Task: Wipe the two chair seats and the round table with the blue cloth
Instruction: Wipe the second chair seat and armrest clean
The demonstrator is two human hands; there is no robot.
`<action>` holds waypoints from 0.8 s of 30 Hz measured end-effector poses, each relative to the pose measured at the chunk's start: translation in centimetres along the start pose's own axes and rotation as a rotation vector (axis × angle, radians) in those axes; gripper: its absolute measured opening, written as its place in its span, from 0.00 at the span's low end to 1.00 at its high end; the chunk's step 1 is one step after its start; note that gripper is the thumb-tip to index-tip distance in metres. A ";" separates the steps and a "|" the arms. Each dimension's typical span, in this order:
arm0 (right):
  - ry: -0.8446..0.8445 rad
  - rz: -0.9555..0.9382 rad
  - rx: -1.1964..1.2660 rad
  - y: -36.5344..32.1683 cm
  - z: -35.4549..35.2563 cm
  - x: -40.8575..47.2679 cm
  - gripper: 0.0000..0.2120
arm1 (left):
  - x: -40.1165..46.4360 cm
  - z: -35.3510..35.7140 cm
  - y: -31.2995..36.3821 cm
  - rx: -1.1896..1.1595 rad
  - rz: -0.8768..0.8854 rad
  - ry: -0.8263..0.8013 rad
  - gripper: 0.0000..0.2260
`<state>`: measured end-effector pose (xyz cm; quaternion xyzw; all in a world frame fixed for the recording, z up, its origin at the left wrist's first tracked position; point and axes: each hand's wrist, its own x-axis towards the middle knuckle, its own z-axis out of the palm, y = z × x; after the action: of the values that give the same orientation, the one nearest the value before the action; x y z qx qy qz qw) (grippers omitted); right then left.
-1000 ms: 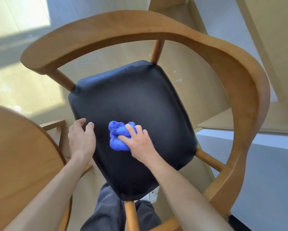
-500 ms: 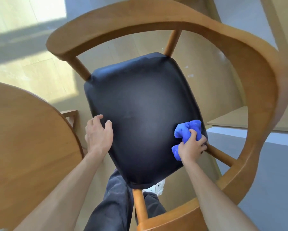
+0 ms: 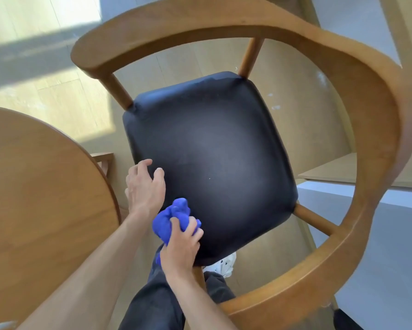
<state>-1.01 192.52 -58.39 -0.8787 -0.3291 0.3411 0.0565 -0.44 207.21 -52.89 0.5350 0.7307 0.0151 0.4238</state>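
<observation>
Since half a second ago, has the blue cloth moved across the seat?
Yes. The blue cloth has gone from the seat's right edge to its near-left corner, beside the left hand, gripped by the right hand.

The cloth (image 3: 172, 219) is showing a vivid, plain blue. The chair seat (image 3: 212, 158) is looking black with a dull grey sheen in the middle. The chair frame (image 3: 372, 120) and the round table (image 3: 40, 198) are glowing honey-brown with faint wood grain. The floor (image 3: 33, 75) is appearing pale beige, the trousers (image 3: 152, 303) dark grey, the shoe (image 3: 221, 265) white.
</observation>
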 end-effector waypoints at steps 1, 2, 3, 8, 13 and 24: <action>-0.027 -0.080 -0.039 -0.3 0.0 0.1 0.35 | 0.1 0.0 -0.1 -0.006 0.004 0.005 0.17; -0.029 -0.170 -0.094 -0.2 -0.3 0.4 0.33 | 0.1 -0.1 -0.1 -0.009 0.006 0.013 0.17; -0.015 -0.260 -0.148 0.1 -0.9 0.9 0.30 | 0.2 -0.1 -0.1 -0.010 0.004 0.023 0.17; 0.254 -0.339 -0.165 1.4 -6.8 8.2 0.23 | 0.7 0.0 -0.4 -0.026 -0.013 0.058 0.17; 0.218 -0.146 -0.275 2.1 -11.2 15.7 0.26 | 0.9 0.7 -1.1 -0.043 -0.016 0.041 0.17; 0.104 -0.166 -0.208 4.7 -6.7 8.3 0.30 | 0.6 0.4 -1.0 -0.033 -0.007 0.043 0.16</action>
<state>10.40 194.88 -59.47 -0.8660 -0.4309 0.2535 0.0099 -1.00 207.14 -53.96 0.5251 0.7410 0.0371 0.4169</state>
